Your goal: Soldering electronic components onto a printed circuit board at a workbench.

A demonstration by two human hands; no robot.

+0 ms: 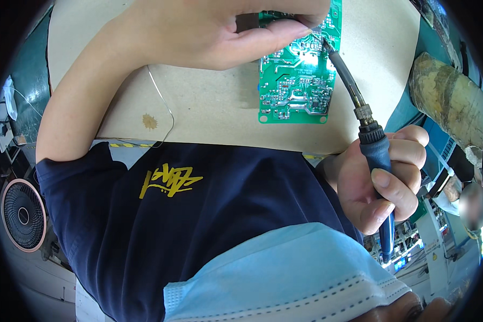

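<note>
At the left, the person's left hand (220,35) arches over the far part of a green circuit board (300,75), which lies right of the middle on the pale worktop (214,102). Its thumb and forefinger press together at the tips, pinching what looks like the end of a thin silvery wire (166,99); a slack curve of it trails toward the near edge. I'd keep that pinch light and feed the strand into the joint, not onto the iron, with the slack free of the forearm.

Further right, the soldering iron (371,134) slants in, its dark tip just beside the left fingertips; whether it touches metal I can't tell. Best, I think, to warm pad and lead together, briefly and steadily, and mind those close fingertips. The right hand (359,182) has its fingers curled round the dark blue handle, and a propped wrist would likely steady it.

As for the board, it is longer from near to far than across. Its left side is partly covered by the hand; pale glare whitens the middle, wide silvery tracks shine among tiny parts at the near end, and round holes mark the near corners, left and right.
</note>
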